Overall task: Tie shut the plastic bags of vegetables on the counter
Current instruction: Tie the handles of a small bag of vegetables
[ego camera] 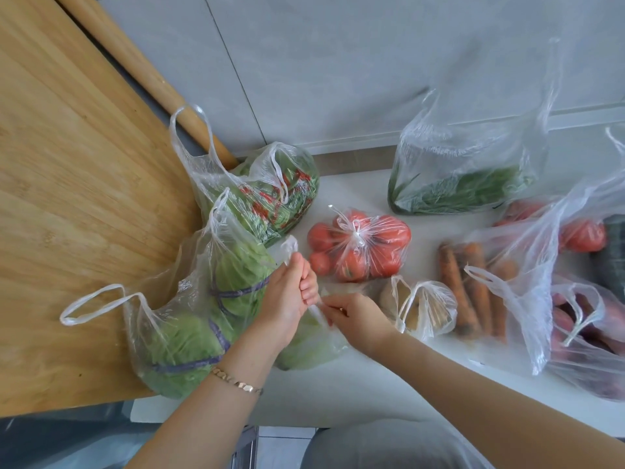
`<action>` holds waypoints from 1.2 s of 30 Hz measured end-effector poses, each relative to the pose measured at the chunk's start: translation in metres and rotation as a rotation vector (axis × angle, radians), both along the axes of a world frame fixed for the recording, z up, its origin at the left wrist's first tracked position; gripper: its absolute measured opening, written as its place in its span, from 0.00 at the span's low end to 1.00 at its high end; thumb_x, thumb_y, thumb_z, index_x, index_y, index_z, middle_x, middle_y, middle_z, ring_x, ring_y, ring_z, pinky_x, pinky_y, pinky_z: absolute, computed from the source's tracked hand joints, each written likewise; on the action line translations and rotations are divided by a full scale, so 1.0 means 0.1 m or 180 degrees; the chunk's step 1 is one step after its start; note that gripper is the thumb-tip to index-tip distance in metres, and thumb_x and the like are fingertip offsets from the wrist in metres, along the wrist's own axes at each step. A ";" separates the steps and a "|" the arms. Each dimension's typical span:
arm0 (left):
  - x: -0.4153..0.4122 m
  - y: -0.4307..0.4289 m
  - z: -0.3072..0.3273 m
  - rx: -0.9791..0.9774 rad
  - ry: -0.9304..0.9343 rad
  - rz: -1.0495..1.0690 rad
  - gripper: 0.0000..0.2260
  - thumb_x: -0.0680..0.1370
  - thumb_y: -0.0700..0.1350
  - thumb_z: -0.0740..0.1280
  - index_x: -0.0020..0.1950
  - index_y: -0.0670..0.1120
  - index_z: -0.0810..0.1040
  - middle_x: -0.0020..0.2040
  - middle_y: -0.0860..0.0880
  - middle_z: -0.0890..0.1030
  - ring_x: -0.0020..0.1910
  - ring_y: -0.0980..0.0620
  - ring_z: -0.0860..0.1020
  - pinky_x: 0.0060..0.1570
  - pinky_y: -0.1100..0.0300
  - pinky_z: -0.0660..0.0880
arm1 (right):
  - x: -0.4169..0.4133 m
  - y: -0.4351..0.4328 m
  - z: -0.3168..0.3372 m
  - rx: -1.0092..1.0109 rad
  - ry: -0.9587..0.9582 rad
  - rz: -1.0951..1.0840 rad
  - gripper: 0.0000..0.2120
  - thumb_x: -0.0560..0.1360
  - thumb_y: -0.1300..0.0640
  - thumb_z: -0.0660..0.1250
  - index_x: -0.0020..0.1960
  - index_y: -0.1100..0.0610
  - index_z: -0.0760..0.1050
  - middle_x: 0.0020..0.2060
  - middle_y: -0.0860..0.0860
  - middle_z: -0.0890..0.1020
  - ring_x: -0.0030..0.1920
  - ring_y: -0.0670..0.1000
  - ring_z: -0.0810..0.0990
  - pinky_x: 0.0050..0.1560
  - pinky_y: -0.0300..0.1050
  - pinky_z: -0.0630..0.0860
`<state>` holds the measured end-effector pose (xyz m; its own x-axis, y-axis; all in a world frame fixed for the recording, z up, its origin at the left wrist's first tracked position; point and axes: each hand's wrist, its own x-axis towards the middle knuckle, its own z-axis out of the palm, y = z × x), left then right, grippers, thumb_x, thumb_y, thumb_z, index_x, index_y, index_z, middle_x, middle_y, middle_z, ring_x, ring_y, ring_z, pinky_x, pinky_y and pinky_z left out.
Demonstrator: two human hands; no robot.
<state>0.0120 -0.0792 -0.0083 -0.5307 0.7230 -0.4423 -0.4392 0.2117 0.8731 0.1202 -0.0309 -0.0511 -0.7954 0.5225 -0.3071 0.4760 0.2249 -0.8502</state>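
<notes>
Head view shows the left hand [289, 292] curled in a fist round the first handle [289, 247] of a green bag [307, 350], with the twisted end poking up above the knuckles. The right hand [355, 316] pinches the second handle [318, 308] between thumb and fingertips, just beside the left fist. The green bag lies on the counter [355, 384] under both wrists and holds something pale green. It touches the lettuce bag [189, 326], which leans on the board [84, 198]. Beyond the hands, the tomato bag [358, 245] is already knotted. The potato bag [422, 309], near the right hand, gapes open.

The step in hand looks like crossing the two handles for the first half of a knot. Both handles are best kept twisted into cords so they slide and bite. Any slack should probably be drawn up first, so the film gathers close over the vegetable. The pull likely wants to go sideways, evenly and low at the bag's mouth, since film this thin may stretch or tear if yanked upward. A second throw would lock it. The lettuce bag's loose film sits close to the left fist and could get caught in the knot.
</notes>
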 end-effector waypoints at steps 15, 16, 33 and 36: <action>-0.02 0.03 0.02 -0.1218 0.3112 -0.2376 0.13 0.81 0.53 0.51 0.54 0.46 0.68 0.45 0.50 0.75 0.44 0.50 0.74 0.41 0.57 0.66 | 0.07 0.14 0.16 -0.1698 0.0400 -0.0803 0.11 0.75 0.59 0.63 0.38 0.64 0.77 0.29 0.48 0.74 0.26 0.41 0.66 0.32 0.32 0.65; -0.03 -0.02 -0.01 -0.1170 0.3355 -0.2312 0.14 0.81 0.52 0.52 0.55 0.45 0.70 0.47 0.50 0.76 0.46 0.50 0.75 0.43 0.58 0.67 | 0.07 0.13 0.16 -0.1830 0.0481 -0.0920 0.11 0.75 0.60 0.62 0.36 0.62 0.76 0.28 0.49 0.75 0.26 0.42 0.66 0.31 0.33 0.65; 0.12 -0.25 -0.20 -0.1171 0.3026 -0.1204 0.09 0.77 0.43 0.64 0.43 0.42 0.83 0.40 0.46 0.82 0.37 0.54 0.76 0.38 0.67 0.67 | -0.08 -0.04 0.10 -0.1406 0.0418 -0.2224 0.08 0.72 0.59 0.68 0.34 0.57 0.79 0.24 0.48 0.79 0.25 0.47 0.72 0.33 0.40 0.71; 0.12 -0.24 -0.22 -0.1348 0.3155 -0.1379 0.12 0.79 0.45 0.60 0.46 0.41 0.80 0.44 0.43 0.80 0.44 0.47 0.76 0.41 0.63 0.65 | -0.07 -0.02 0.12 -0.1340 0.0298 -0.2181 0.09 0.70 0.57 0.71 0.45 0.50 0.70 0.28 0.47 0.81 0.28 0.43 0.76 0.35 0.36 0.74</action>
